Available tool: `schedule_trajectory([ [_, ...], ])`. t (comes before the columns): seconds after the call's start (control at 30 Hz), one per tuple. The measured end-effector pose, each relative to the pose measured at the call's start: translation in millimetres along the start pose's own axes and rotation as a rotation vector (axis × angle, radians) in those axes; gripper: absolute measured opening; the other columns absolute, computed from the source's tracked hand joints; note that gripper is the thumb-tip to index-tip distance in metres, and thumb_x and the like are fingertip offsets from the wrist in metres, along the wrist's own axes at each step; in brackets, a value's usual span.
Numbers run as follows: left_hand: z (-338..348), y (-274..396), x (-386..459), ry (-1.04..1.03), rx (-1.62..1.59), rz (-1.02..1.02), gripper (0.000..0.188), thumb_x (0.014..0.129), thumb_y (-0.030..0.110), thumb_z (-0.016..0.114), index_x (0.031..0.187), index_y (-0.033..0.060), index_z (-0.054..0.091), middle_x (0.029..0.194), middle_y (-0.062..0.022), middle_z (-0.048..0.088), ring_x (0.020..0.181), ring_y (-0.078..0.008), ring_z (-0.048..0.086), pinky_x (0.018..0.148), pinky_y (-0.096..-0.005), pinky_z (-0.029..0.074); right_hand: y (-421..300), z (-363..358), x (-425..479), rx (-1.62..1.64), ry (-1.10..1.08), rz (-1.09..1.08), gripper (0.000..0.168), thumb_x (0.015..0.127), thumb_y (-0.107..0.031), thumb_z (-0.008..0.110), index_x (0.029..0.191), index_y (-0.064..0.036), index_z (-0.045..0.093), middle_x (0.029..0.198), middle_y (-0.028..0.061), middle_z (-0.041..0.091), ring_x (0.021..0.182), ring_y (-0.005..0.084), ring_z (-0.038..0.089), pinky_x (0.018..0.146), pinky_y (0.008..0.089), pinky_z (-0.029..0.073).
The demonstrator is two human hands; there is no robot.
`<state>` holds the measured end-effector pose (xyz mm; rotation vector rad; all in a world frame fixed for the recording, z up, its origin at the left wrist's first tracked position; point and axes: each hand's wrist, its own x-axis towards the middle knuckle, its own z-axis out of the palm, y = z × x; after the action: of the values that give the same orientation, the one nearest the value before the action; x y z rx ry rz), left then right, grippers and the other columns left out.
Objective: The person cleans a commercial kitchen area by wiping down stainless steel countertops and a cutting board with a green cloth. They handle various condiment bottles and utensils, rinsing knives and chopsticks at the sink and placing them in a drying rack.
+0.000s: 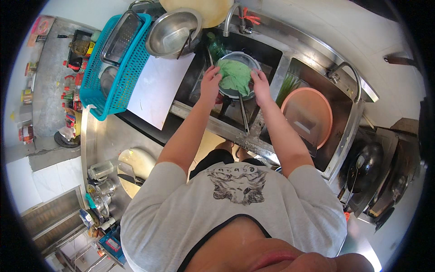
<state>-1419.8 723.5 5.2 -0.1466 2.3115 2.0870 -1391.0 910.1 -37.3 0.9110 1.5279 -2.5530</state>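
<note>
A crumpled green cloth (235,75) stretches between my two hands over a round metal pan (252,60). Its left edge is gripped in the fingers of my left hand (210,84). My right hand (261,87) grips the cloth's right edge, close against the pan's rim. The cloth hides most of the pan's inside. A long dark handle (243,114) points from the pan towards me, over the near edge of the left sink basin (272,54). Behind my left hand lies a green bottle (216,46).
The right basin holds an orange tub (324,102) and green stalks (288,86). Curved faucets (232,15) rise behind. To the left stand a steel bowl (158,34) and a turquoise basket (117,97). A knife (128,178) lies on a round cutting board (137,158).
</note>
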Motion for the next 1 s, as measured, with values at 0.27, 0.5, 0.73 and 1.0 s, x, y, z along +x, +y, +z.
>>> schedule_trajectory([
  [0.27,26,-114,43,-0.343,0.861,-0.049,0.040,0.083,0.015,0.059,0.122,0.0075,0.054,0.134,-0.0169,0.043,0.119,-0.0348,0.046,0.099,-0.0387,0.039,39,-12,54,-0.648,0.031,0.022,0.032,0.084,-0.017,0.056,0.114,-0.005,0.058,0.108,0.0117,0.060,0.090,0.0229,0.059,0.079,0.0309,0.045],
  [0.5,70,-189,74,-0.531,1.178,0.059,0.061,0.089,0.029,0.049,0.145,0.0171,0.027,0.152,-0.0141,0.017,0.140,-0.0341,0.016,0.112,-0.0519,0.014,115,6,137,-1.423,0.157,-0.470,0.045,0.078,-0.011,0.055,0.123,-0.011,0.053,0.127,0.0205,0.046,0.114,0.0398,0.044,0.096,0.0446,0.040],
  [0.73,58,-171,89,-0.652,1.359,-0.084,0.056,0.086,0.038,0.047,0.136,0.0122,0.044,0.145,-0.0145,0.035,0.140,-0.0315,0.018,0.112,-0.0524,-0.004,119,13,165,-1.959,-0.156,-0.245,0.035,0.081,-0.016,0.053,0.115,-0.012,0.058,0.113,0.0129,0.055,0.107,0.0332,0.051,0.093,0.0437,0.042],
  [1.0,68,-196,115,-0.170,-0.084,-0.563,0.036,0.092,0.033,0.045,0.113,0.0082,0.059,0.115,-0.0109,0.060,0.111,-0.0267,0.054,0.095,-0.0395,0.041,50,64,149,-0.981,-0.107,-0.421,0.018,0.083,-0.011,0.052,0.097,-0.005,0.060,0.099,0.0164,0.060,0.090,0.0345,0.060,0.079,0.0437,0.048],
])
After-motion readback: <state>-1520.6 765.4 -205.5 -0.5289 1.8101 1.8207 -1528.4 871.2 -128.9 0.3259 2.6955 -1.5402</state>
